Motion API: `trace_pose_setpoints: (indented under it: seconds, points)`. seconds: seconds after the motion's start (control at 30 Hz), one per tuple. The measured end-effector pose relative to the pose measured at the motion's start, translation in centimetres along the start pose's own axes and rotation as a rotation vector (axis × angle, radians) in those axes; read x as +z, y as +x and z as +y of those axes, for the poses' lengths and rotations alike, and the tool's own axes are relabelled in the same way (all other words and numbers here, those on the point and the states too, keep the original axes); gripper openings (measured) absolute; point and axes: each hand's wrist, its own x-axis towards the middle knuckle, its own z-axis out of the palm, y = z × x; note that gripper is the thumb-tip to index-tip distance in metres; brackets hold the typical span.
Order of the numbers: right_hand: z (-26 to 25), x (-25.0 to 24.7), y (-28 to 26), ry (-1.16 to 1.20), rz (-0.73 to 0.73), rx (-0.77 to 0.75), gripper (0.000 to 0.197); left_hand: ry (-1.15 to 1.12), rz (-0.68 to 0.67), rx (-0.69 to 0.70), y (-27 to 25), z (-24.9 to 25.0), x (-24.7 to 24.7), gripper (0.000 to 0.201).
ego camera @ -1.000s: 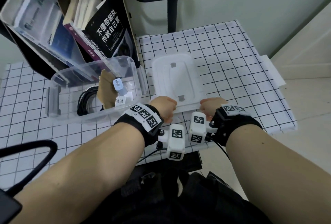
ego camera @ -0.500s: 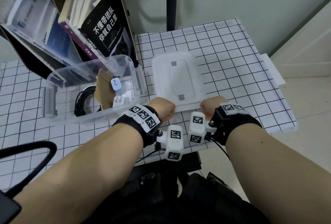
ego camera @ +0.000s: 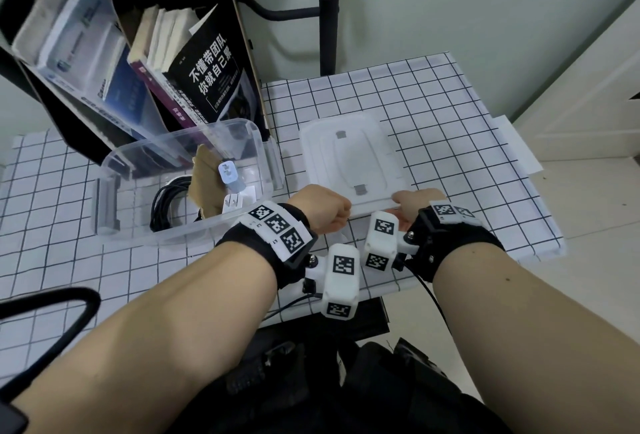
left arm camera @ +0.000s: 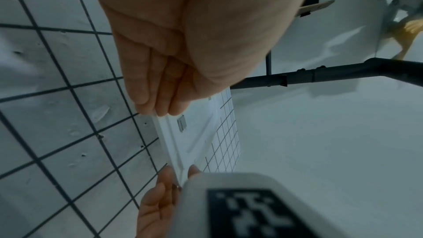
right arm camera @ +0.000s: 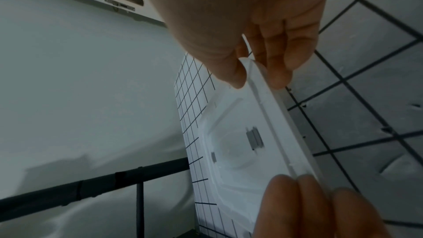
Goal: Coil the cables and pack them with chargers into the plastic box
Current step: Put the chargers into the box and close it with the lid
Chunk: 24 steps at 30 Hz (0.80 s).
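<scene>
Step in hand, by my reading: closing up. Packing looks finished and you are taking hold of the lid (ego camera: 353, 159).

Landmark: the plastic box (ego camera: 180, 187) on the checked tablecloth (ego camera: 450, 114).
- Inside the box: a coiled black cable (ego camera: 166, 205) at its left half, a tan piece I cannot identify in the middle, two white chargers (ego camera: 230, 187) against its right half.
- The lid lies flat just right of the box, apart from it.
- Books (ego camera: 207, 73) lean in the dark shelf behind the box.

Hands:
- Your left hand (ego camera: 323, 208) pinches the lid's near edge at the corner closest to the box; fingers (left arm camera: 146, 93) lie under the rim, thumb on top.
- Your right hand (ego camera: 414, 201) pinches the same near edge at the corner farthest from the box, thumb over, fingers (right arm camera: 278, 71) beneath.
- In the wrist views the near edge looks tipped slightly off the cloth; how far, I cannot tell.

Next move, judged: lift the lid level with both hands, carry it left over the box, line its rim with the box rim, then press down. Watch the upright charger; it may stand proud of the rim and block seating.
</scene>
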Motion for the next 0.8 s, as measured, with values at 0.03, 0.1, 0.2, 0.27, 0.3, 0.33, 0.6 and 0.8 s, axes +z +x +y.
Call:
trace_pose_setpoints:
  seconds: [0.03,0.1,0.2,0.27,0.3,0.33,0.6,0.8]
  points:
    - [-0.3,-0.1,-0.3,0.050,-0.019,0.007,0.009,-0.014,0.025,0.010,-0.3,0.2,-0.1,0.026]
    - [-0.2,-0.5,-0.1,0.060,-0.028,-0.002,0.013,-0.045,0.050,0.042,-0.9,0.4,-0.1,0.021]
    - [-0.9,-1.0,-1.2,0.112,-0.015,-0.021,0.001,-0.079,0.048,0.087,-1.6,0.6,-0.3,0.023]
    - [-1.6,-1.1,-2.1,0.146,0.051,-0.013,0.009,-0.078,0.071,0.146,-2.1,0.8,-0.7,0.020]
    - [-2.2,-1.1,-2.7,0.172,0.090,-0.005,0.015,-0.077,0.080,0.182,-2.3,1.0,-0.8,0.019]
    - [-2.7,-1.2,-3.4,0.189,0.120,-0.012,0.019,-0.079,0.088,0.222,-2.5,1.0,-0.9,0.019]
    - [-7.6,-0.7,-8.4,0.274,0.213,-0.254,0.020,-0.041,0.192,0.450,-4.2,1.9,-2.3,0.024]
    - [-9.7,0.5,-11.7,0.305,0.196,-0.402,0.021,0.151,0.272,0.648,-5.7,2.0,-3.1,0.043]
